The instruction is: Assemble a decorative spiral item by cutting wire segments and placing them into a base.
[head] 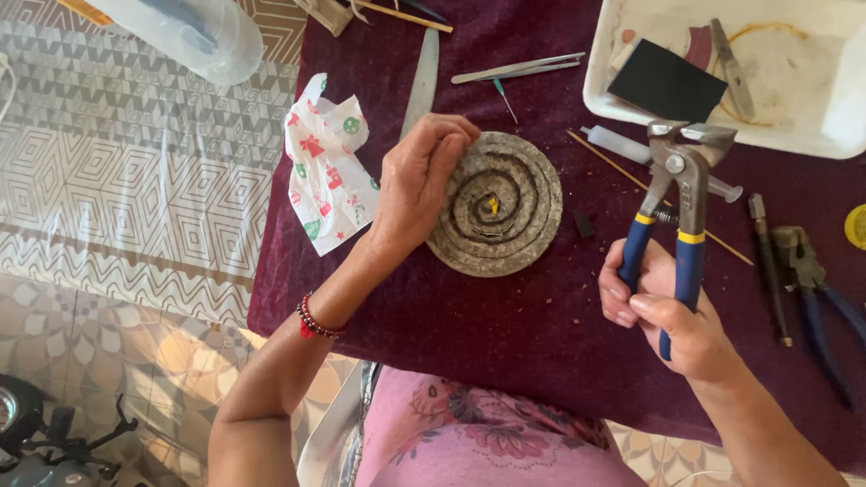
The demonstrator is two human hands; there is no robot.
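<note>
Holding tight, the right hand has its grip closed around the blue and yellow handles of the big metal pliers, whose jaws point to the far side. Its partner, the left hand, lies on the left edge of the flat grey coiled spiral mat, fingers curled over the rim. That mat sits in the middle of the dark red cloth worktop. A white tray sits far right.

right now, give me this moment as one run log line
left hand: fingers on rim of grey spiral coil | right hand: gripping blue-handled pliers, jaws raised | surface: maroon cloth | nearby: white tray
</note>
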